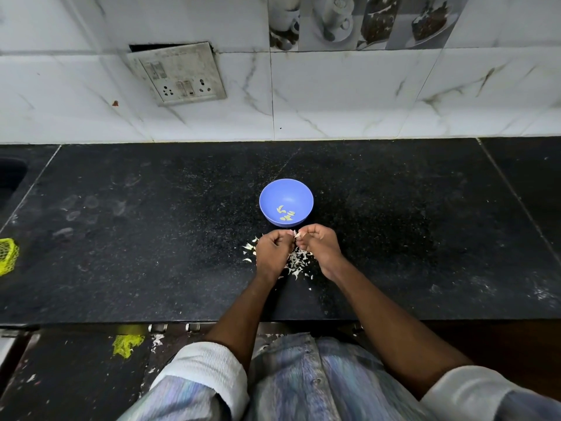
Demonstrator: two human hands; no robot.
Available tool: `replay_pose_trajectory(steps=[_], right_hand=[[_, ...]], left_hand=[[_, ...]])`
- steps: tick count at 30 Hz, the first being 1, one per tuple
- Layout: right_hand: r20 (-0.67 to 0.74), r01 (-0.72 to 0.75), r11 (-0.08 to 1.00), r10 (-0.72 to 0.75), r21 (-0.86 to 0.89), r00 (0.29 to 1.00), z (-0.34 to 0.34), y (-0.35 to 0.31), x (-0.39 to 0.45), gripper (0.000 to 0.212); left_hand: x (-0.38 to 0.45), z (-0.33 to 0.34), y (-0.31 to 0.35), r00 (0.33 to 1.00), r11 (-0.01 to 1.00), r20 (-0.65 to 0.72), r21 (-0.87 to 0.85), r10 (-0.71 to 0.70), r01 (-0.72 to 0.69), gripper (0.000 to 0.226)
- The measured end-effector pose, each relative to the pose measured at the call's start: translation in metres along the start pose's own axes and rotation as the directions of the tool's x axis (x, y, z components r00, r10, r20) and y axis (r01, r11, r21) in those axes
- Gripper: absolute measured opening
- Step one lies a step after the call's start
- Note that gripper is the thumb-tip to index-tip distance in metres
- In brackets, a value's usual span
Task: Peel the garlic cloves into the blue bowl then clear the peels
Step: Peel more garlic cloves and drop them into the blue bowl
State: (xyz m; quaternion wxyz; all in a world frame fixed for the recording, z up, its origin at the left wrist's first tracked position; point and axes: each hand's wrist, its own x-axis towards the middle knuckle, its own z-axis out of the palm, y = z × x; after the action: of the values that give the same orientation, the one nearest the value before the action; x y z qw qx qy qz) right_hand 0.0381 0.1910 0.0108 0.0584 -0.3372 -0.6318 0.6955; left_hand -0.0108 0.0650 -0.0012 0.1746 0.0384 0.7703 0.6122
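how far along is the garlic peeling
Done: a few peeled cloves lie in the blue bowl. In hand: both hands, left and right, pinch a garlic clove between them. Left: the peels scattered on the counter are not yet cleared.

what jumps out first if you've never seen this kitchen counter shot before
The round blue plastic bowl stands out mid-counter on the black speckled stone countertop, with a few pale peeled garlic cloves inside. Just in front of it, the left hand and right hand pinch a clove together above a scatter of white papery garlic peels.
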Motion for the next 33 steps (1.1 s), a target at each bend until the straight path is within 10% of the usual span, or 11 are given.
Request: replay_pose_trajectory(steps=[13,19,23,30,33], right_hand=[[0.125,0.000,0.999,-0.006,0.050,0.992,-0.008,0.000,-0.008,0.013],[0.094,0.183,0.970,-0.170,-0.159,0.981,-0.008,0.000,-0.013,0.016],[0.058,0.030,0.988,-0.021,-0.155,0.998,-0.003,0.000,-0.016,0.018],[0.152,-0.523,0.846,0.507,0.101,0.849,0.003,-0.018,-0.009,0.025],[0.168,-0.540,0.826,0.516,0.163,0.840,0.003,-0.018,-0.009,0.024]], left_hand=[[-0.004,-0.007,-0.001,0.991,0.981,-0.024,0.146,0.130,-0.125,0.006],[-0.004,-0.001,-0.005,0.979,0.979,0.079,-0.069,-0.187,0.193,0.008],[-0.004,-0.008,-0.001,0.987,0.925,0.029,0.347,0.157,-0.158,0.018],[-0.010,-0.014,0.001,0.768,0.395,0.257,0.737,0.586,-0.548,0.027],[-0.005,-0.015,-0.004,0.825,0.533,0.183,0.685,0.534,-0.497,0.021]])
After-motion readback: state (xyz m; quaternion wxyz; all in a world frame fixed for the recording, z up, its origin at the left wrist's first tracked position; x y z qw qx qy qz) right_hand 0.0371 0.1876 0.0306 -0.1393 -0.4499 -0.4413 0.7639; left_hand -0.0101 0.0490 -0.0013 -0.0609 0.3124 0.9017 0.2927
